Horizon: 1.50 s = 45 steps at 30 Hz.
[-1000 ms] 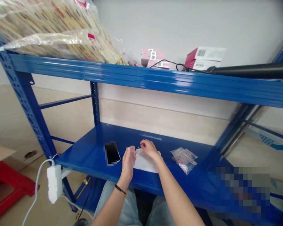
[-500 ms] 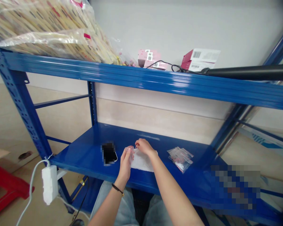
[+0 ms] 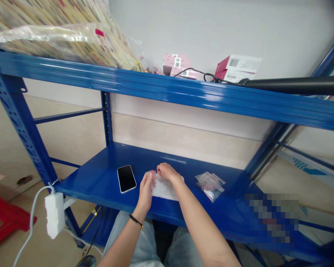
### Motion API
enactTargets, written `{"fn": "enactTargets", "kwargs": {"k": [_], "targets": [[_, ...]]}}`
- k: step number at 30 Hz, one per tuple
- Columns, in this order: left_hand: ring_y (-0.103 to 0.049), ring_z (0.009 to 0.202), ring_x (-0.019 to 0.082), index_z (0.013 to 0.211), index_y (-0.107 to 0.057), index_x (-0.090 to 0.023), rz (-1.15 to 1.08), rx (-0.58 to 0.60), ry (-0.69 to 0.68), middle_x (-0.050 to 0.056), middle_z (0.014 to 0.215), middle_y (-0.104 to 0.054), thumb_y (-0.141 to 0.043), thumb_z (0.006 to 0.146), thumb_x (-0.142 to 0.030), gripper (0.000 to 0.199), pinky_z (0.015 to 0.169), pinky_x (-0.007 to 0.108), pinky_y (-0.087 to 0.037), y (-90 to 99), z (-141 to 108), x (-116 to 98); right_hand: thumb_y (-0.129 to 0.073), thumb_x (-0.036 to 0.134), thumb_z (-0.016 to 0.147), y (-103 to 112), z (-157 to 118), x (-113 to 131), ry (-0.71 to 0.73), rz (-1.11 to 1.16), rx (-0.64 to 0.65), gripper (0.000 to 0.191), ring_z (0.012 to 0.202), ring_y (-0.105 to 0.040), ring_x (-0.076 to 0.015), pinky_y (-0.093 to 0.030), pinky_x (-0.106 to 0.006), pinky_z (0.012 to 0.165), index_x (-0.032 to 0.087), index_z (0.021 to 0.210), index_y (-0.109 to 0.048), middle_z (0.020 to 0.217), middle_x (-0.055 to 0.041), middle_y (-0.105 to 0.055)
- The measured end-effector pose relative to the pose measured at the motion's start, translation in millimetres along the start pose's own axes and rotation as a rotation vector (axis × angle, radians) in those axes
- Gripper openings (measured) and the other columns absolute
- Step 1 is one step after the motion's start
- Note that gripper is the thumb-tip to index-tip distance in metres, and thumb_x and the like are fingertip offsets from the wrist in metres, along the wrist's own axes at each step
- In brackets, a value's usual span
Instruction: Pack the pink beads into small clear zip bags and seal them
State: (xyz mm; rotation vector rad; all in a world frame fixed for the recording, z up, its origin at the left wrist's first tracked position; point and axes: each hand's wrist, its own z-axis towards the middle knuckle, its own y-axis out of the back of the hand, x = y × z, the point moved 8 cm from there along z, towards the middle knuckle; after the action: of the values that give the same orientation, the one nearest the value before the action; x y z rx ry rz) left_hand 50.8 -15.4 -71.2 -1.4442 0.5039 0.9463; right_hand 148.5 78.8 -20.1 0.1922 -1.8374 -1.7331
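My left hand (image 3: 147, 190) is closed around a small clear plastic bag (image 3: 153, 179), held upright at the left edge of a white sheet (image 3: 164, 190). At the bag's top, the fingers of my right hand (image 3: 166, 171) are pinched together, above the back of the sheet. Whatever lies between those right fingertips is too small to make out. To the right on the blue shelf (image 3: 144, 152) lies a loose pile of small clear zip bags (image 3: 210, 185), some with reddish contents. A phone (image 3: 126, 179) with a dark screen rests left of my left hand.
An upper blue beam (image 3: 183, 87) crosses above my hands. Over it sit a big bag of packed flat items (image 3: 72, 44), pink boxes (image 3: 176, 65), white-and-red boxes (image 3: 236, 68) and a black tube (image 3: 295, 86). A white power strip (image 3: 55, 215) hangs at the left post.
The view has shifted slightly, so shelf things sit a little farther left. Both hands stay at the small bag, the right fingers still pinched near its top.
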Motion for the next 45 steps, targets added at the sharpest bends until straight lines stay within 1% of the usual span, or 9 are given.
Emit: {"fn": "enactTargets", "kwargs": {"k": [3,6,10,15,19,22,32,40,45], "targets": [[-0.055,0.067,0.013,0.107,-0.071,-0.019,0.017,-0.004,0.013,0.002,0.081,-0.065,-0.069,0.086,-0.057,0.044,0.062,0.023,-0.04,0.4,-0.8,0.1,-0.056,0.012,0.088,28.1,-7.2,10.0,0.051,0.085,-0.008,0.022,0.087,-0.068,-0.0183,-0.046,-0.024,0.076,0.015,0.095,-0.076,0.098,-0.0087,-0.077],[-0.056,0.069,0.013,0.106,-0.072,-0.019,0.039,0.05,0.029,0.002,0.082,-0.066,-0.07,0.085,-0.056,0.042,0.064,0.024,-0.04,-4.9,-3.4,-0.7,-0.057,0.024,0.093,61.0,-17.9,25.5,0.147,0.197,0.017,0.022,0.089,-0.068,-0.0163,-0.047,-0.021,0.075,0.017,0.106,-0.074,0.101,-0.0046,-0.076],[-0.057,0.073,0.014,0.106,-0.072,-0.02,0.081,0.187,0.054,0.003,0.088,-0.067,-0.072,0.086,-0.051,0.037,0.066,0.024,-0.041,-19.3,-10.4,-1.6,-0.063,0.026,0.087,84.6,-38.0,53.3,0.303,0.284,0.142,0.019,0.074,-0.065,-0.0143,-0.044,-0.02,0.062,0.018,0.096,-0.077,0.088,-0.0015,-0.076],[-0.061,0.083,0.018,0.105,-0.073,-0.019,0.083,0.283,0.053,0.006,0.093,-0.07,-0.071,0.087,-0.049,0.035,0.075,0.026,-0.044,-31.6,-17.1,-5.3,-0.062,0.023,0.084,81.7,-51.0,58.3,0.267,0.216,0.192,0.017,0.057,-0.058,-0.0103,-0.036,-0.019,0.05,0.021,0.089,-0.078,0.074,0.0026,-0.072],[-0.062,0.079,0.018,0.1,-0.073,-0.018,0.045,0.286,0.084,0.006,0.09,-0.07,-0.074,0.085,-0.048,0.033,0.073,0.027,-0.045,-32.4,-17.6,-2.8,-0.062,0.02,0.085,76.3,-53.3,58.5,0.357,0.183,0.136,0.017,0.068,-0.063,-0.0125,-0.04,-0.02,0.059,0.021,0.088,-0.078,0.079,0.0012,-0.074],[-0.064,0.084,0.019,0.104,-0.074,-0.017,0.013,0.268,0.101,0.007,0.094,-0.072,-0.077,0.082,-0.047,0.037,0.077,0.028,-0.046,-29.9,-16.4,0.6,-0.061,0.018,0.085,71.0,-55.5,59.3,0.416,0.172,0.111,0.018,0.075,-0.066,-0.0142,-0.042,-0.021,0.065,0.02,0.088,-0.079,0.084,-0.0002,-0.075],[-0.067,0.089,0.021,0.107,-0.076,-0.019,-0.014,0.241,0.179,0.008,0.096,-0.074,-0.082,0.078,-0.046,0.04,0.081,0.028,-0.048,-27.0,-16.2,6.4,-0.056,0.01,0.083,64.8,-67.9,60.8,0.389,0.23,0.127,0.028,0.076,-0.068,-0.0152,-0.045,-0.021,0.067,0.021,0.09,-0.08,0.082,-0.0002,-0.076],[-0.067,0.084,0.018,0.102,-0.076,-0.019,-0.018,0.233,0.184,0.006,0.092,-0.073,-0.081,0.079,-0.046,0.037,0.076,0.026,-0.048,-26.3,-16.2,6.0,-0.06,0.016,0.087,68.3,-67.1,54.2,0.388,0.227,0.083,0.023,0.08,-0.069,-0.0162,-0.047,-0.021,0.07,0.022,0.094,-0.081,0.087,-0.0007,-0.077],[-0.066,0.083,0.019,0.108,-0.075,-0.019,0.01,0.234,0.184,0.007,0.095,-0.073,-0.079,0.081,-0.049,0.041,0.073,0.026,-0.047,-25.4,-15.3,7.1,-0.058,0.025,0.093,69.3,-73.1,55.1,0.398,0.301,0.048,0.023,0.085,-0.07,-0.0168,-0.048,-0.022,0.075,0.022,0.096,-0.08,0.092,-0.0017,-0.078]]}}
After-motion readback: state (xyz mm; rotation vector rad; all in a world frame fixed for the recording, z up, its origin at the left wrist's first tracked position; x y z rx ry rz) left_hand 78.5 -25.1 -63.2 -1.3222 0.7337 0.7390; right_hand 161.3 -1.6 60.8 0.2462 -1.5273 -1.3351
